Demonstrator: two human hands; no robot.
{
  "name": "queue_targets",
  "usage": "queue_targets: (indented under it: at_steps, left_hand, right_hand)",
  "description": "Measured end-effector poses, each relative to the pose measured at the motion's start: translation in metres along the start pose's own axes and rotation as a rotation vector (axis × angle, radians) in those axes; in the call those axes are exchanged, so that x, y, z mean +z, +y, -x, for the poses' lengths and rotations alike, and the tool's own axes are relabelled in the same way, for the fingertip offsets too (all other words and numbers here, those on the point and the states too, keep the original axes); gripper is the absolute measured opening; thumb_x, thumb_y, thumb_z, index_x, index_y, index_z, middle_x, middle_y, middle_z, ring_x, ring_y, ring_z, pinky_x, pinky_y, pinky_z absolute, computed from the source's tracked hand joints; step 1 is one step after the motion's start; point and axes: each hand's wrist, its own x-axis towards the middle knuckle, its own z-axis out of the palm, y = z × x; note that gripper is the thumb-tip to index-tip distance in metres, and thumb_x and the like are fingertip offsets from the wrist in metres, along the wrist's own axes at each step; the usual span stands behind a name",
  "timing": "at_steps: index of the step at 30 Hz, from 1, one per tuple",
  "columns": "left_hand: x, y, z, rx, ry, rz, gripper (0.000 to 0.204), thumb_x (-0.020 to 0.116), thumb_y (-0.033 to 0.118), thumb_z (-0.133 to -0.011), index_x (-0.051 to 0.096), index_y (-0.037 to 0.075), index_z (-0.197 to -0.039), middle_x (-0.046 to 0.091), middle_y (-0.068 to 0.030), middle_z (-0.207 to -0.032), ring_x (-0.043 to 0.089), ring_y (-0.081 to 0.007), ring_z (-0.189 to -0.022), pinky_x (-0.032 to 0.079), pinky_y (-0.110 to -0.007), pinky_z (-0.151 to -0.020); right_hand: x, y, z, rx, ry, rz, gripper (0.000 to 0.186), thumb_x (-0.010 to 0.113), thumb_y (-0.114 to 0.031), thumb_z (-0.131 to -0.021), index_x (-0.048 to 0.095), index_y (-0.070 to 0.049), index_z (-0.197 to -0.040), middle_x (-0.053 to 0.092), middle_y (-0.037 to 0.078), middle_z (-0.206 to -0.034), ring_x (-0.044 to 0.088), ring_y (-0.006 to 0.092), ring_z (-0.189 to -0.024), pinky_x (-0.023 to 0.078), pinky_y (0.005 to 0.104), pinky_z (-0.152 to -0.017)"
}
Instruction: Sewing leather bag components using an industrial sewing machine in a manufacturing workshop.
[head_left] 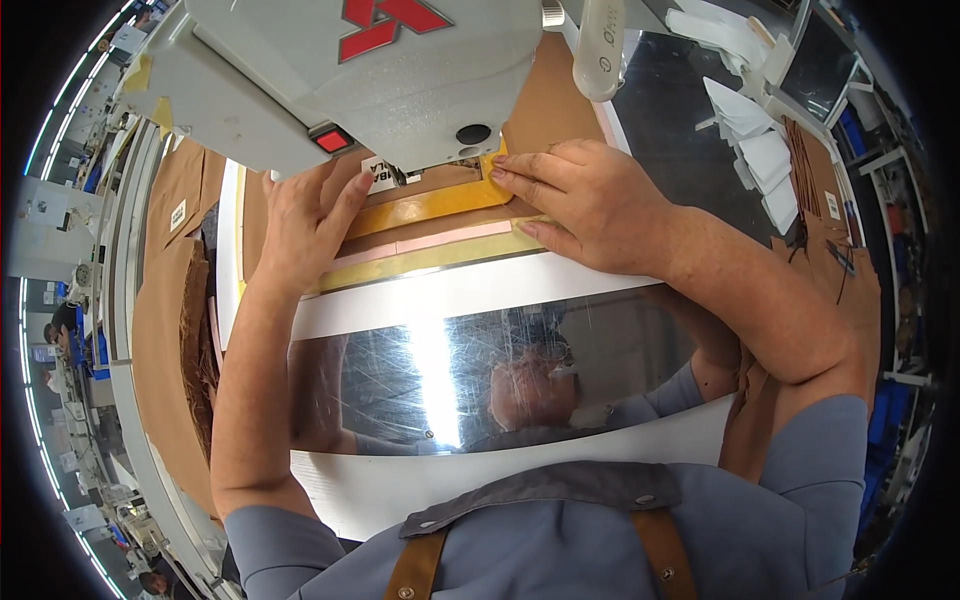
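Under the head of a sewing machine [430, 100] lies brown fabric [550, 90] with a yellow flat frame [440, 208] on top. Inside the frame's opening, near the needle area, a white printed label [382, 172] shows in part. My left hand [305, 225] rests at the frame's left end, thumb apart from the fingers; some fingertips are hidden behind the machine head. My right hand [590, 200] lies at the frame's right end, fingers stretched out, the upper ones touching the frame and the thumb near the pale tape strip [430, 250] along the fabric's front edge.
A shiny metal plate [600, 350] lies between my forearms, edged by white board [560, 285]. Brown fabric pieces [165, 340] are stacked at the left, with more [825, 280] at the right. White folded pieces [765, 180] and a screen [815, 65] stand at the back right.
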Motion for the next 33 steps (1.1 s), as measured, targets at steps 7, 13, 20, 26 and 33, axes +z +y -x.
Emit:
queue_targets:
  at_steps: [7, 13, 20, 26, 33]
  left_hand:
    - [-0.015, -0.030, 0.057, 0.253, 0.205, -0.041, 0.051, 0.073, 0.035, -0.091, 0.064, 0.011, -0.136, 0.062, -0.0072, -0.143, 0.049, -0.0279, -0.138, 0.025, -0.044, -0.119]
    - [-0.015, -0.032, 0.084, 0.234, 0.176, -0.092, 0.067, 0.087, 0.037, -0.072, 0.067, 0.010, -0.130, 0.068, -0.0052, -0.134, 0.057, -0.0280, -0.130, 0.031, -0.045, -0.117]
    - [0.000, -0.021, 0.070, 0.307, 0.134, -0.047, 0.041, 0.085, 0.019, -0.074, 0.077, 0.008, -0.112, 0.071, -0.0058, -0.128, 0.061, -0.0269, -0.125, 0.046, -0.041, -0.108]
    - [0.008, -0.009, 0.052, 0.343, 0.051, 0.025, 0.039, 0.080, 0.007, -0.079, 0.076, 0.004, -0.117, 0.071, -0.0105, -0.129, 0.063, -0.0284, -0.125, 0.047, -0.042, -0.109]
    - [-0.001, 0.001, 0.036, 0.495, -0.026, -0.082, 0.034, 0.078, 0.008, -0.081, 0.077, 0.003, -0.114, 0.072, -0.0115, -0.125, 0.067, -0.0285, -0.118, 0.050, -0.039, -0.105]
  right_hand:
    - [-0.023, 0.014, 0.013, 0.055, -0.015, -0.001, 0.041, 0.073, -0.028, -0.089, 0.067, -0.003, -0.121, 0.067, 0.009, -0.121, 0.062, 0.0254, -0.111, 0.046, 0.0412, -0.100]
    - [-0.055, 0.048, 0.054, 0.484, -0.012, 0.341, 0.041, 0.067, -0.033, -0.095, 0.067, 0.000, -0.120, 0.064, 0.011, -0.117, 0.061, 0.0282, -0.108, 0.046, 0.0413, -0.095]
    - [-0.069, 0.055, 0.095, 0.746, -0.139, 0.448, 0.063, 0.062, -0.052, -0.096, 0.069, 0.004, -0.125, 0.061, 0.015, -0.114, 0.057, 0.0271, -0.113, 0.045, 0.0429, -0.095]
    - [-0.071, 0.056, 0.106, 0.838, -0.124, 0.465, 0.068, 0.061, -0.059, -0.094, 0.071, 0.003, -0.121, 0.060, 0.013, -0.112, 0.058, 0.0261, -0.111, 0.048, 0.0432, -0.092]
    - [-0.067, 0.057, 0.102, 0.765, -0.045, 0.388, 0.050, 0.068, -0.047, -0.093, 0.074, -0.004, -0.118, 0.065, 0.012, -0.108, 0.063, 0.0289, -0.104, 0.050, 0.0421, -0.089]
